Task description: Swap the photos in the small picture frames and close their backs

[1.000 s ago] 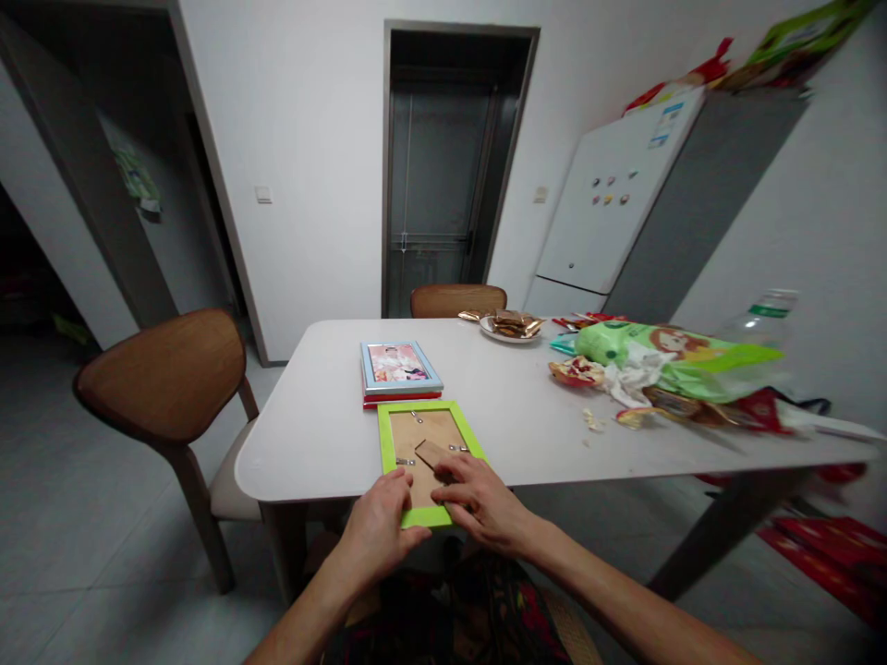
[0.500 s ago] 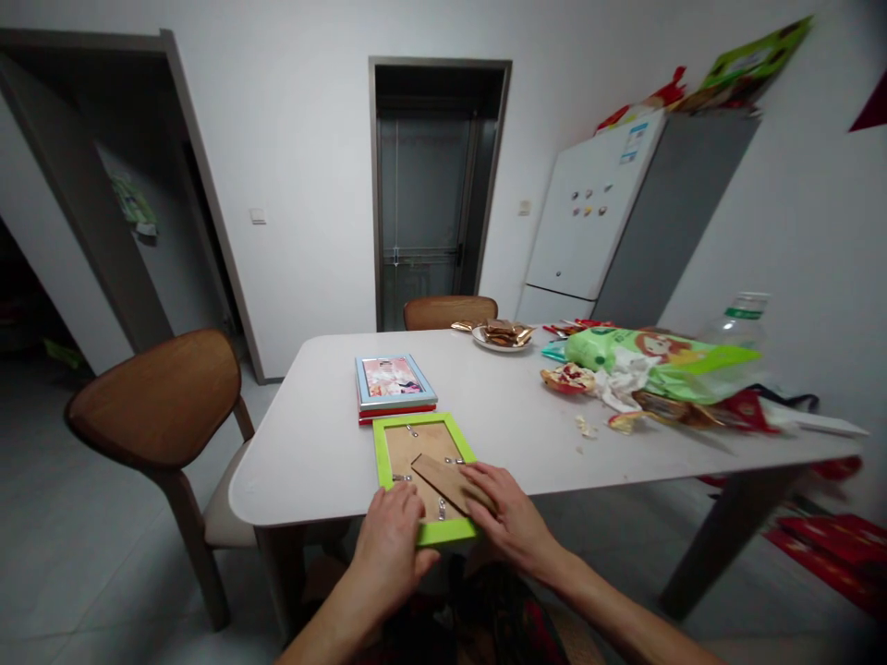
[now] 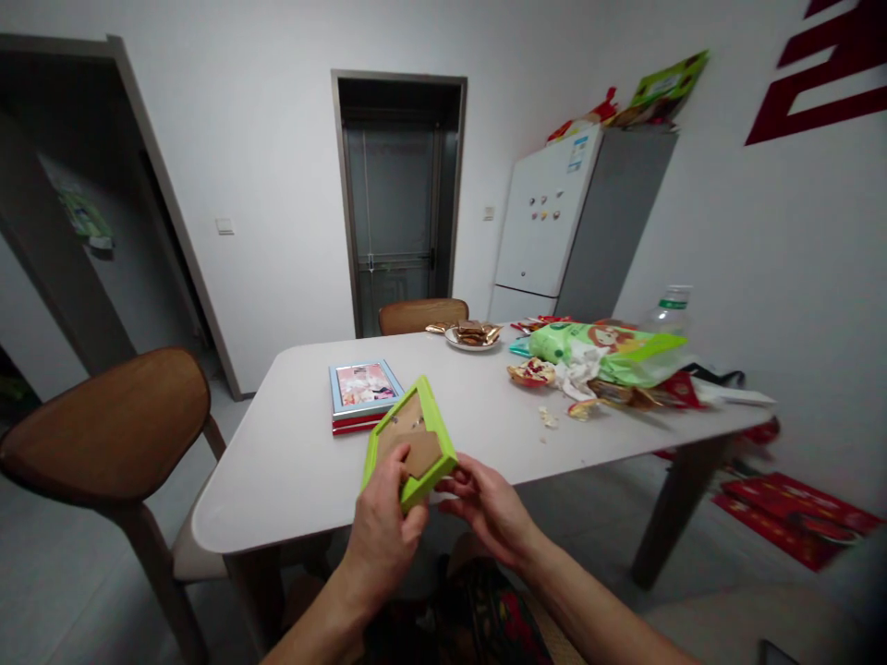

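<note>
Currently, view: head camera, looking down over a pale desk (image 3: 277, 462).
Green frame (image 3: 438, 420): held tilted at the near edge of the desk, its back in view; whether any part rests on the desk cannot be told.
Frame back: a brown board (image 3: 406, 422) with small metal clips, and a brown stand flap (image 3: 424, 453) over its near part.
Left hand (image 3: 386, 517): closed around the near left part of the green frame, a finger over the stand flap.
Right hand (image 3: 495, 508): fingers loosely curled at the near right corner; whether they grip the rim cannot be told.
Stack: a light blue frame (image 3: 335, 397) with a pink picture, lying on red edges (image 3: 357, 426), just beyond the green frame.
Plate (image 3: 471, 347): white, with brown and gold packets (image 3: 475, 331), toward the far side.
Right side of the desk: an open pomegranate (image 3: 532, 372), crumpled tissue (image 3: 578, 371), green bag (image 3: 616, 351) printed with a cartoon figure, and a clear bottle (image 3: 671, 314) with a green band.
Writing: the bag's print and the blue-and-white label (image 3: 577, 154) on the fridge (image 3: 544, 217) are too small to read; a large red wall character (image 3: 810, 88) is cut off.
Chairs: brown-backed, one at left (image 3: 103, 425), one behind the desk (image 3: 422, 317).
</note>
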A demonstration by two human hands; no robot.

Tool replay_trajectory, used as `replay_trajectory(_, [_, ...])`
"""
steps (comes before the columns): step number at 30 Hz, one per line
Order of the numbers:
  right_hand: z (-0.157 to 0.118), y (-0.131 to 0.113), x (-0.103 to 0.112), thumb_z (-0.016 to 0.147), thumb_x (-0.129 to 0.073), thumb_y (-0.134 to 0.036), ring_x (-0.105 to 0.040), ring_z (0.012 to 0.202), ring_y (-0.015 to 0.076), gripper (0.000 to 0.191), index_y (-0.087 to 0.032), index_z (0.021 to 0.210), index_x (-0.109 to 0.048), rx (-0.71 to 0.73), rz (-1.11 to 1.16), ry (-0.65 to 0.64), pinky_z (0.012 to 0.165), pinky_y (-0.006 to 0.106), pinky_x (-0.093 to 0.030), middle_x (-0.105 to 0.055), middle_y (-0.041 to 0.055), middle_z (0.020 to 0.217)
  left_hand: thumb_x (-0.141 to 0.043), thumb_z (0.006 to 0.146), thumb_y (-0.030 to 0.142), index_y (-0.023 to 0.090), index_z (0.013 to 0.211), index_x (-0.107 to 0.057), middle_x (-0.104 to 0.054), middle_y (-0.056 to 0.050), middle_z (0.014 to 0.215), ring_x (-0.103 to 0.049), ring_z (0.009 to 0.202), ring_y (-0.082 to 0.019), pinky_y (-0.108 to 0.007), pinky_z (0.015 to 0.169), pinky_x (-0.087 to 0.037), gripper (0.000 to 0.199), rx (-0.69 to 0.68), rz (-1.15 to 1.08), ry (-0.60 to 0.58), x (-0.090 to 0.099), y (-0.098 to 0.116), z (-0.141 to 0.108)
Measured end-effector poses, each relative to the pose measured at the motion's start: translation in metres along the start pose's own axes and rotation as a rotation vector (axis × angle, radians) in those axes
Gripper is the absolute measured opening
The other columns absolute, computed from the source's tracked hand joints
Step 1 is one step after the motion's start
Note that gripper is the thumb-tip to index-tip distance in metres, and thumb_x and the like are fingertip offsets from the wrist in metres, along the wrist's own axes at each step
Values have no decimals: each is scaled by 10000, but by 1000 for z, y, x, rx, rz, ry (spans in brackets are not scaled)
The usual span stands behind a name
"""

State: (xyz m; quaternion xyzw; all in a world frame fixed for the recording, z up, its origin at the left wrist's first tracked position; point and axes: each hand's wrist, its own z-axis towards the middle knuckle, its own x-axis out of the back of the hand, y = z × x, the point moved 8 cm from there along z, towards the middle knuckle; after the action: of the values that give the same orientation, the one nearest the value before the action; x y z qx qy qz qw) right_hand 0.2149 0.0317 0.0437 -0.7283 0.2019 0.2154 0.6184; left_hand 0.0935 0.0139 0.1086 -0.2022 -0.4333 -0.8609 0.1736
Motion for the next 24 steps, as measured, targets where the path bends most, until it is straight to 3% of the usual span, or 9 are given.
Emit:
replay_trajectory(2, [1, 25, -11, 706, -538, -355, -578, 643, 141, 264, -159, 880, -566, -122, -35, -10, 513, 244, -426, -628, 59, 796, -484, 702, 168, 179, 914, -491, -579, -65, 998, -555, 903, -189, -325, 779, -445, 213, 133, -187, 164, 14, -2, 6])
replay_trajectory(4, [3, 47, -21, 711, -522, -399, -586, 638, 154, 303, -160, 895, -557, -182, 28, -29, 524, 268, -433, -635, 66, 775, -505, 720, 257, 173, 866, -484, -595, -36, 845, -578, 758, -164, -289, 684, -466, 170, 249, -384, 269, 16, -8, 8])
replay_trajectory(6, [11, 47, -22, 693, -542, -372, -594, 672, 165, 311, -165, 924, -551, -68, 116, -20, 576, 286, -449, -643, 60, 780, -554, 691, 288, 169, 868, -467, -590, -20, 796, -580, 716, -151, -273, 664, -468, 231, 293, -560, 325, 11, -13, 12])
replay_trajectory(9, [23, 17, -2, 651, -570, -290, -597, 707, 164, 341, -179, 972, -544, 180, 95, 35, 635, 280, -456, -653, 33, 804, -631, 621, 253, 182, 997, -416, -599, -30, 882, -588, 801, -160, -286, 726, -463, 439, 289, -753, 346, 4, -20, 23])
replay_trajectory(13, [46, -40, 55, 674, -492, -245, -596, 621, 164, 379, -172, 1044, -535, 257, -351, 194, 569, 271, -455, -665, 22, 763, -661, 576, 192, 183, 1085, -399, -589, -61, 1008, -570, 911, -183, -299, 791, -447, 573, 322, -834, 207, -18, -32, 44])
replay_trajectory(16, [65, -90, 98, 700, -428, -207, -597, 635, 151, 386, -152, 1059, -559, 292, -1029, 392, 577, 239, -448, -672, 19, 754, -640, 583, 131, 138, 1093, -402, -605, -99, 1006, -586, 897, -194, -301, 774, -462, 563, 369, -795, -2, -61, -42, 53])
replay_trajectory(20, [90, -123, 139, 658, -452, -151, -598, 776, 180, 381, -117, 1004, -608, 266, -1250, 498, 687, 240, -431, -670, 66, 837, -589, 631, 79, 133, 1083, -431, -638, -87, 965, -610, 843, -164, -259, 726, -473, 482, 368, -433, -107, -111, -58, 58])
replay_trajectory(24, [108, -134, 168, 649, -478, -154, -560, 923, 199, 383, -129, 1006, -616, 222, -1404, 593, 780, 237, -395, -627, 94, 997, -613, 641, 153, 164, 981, -520, -644, -70, 945, -598, 852, -193, -286, 737, -445, 352, 359, -187, -184, -140, -68, 67])
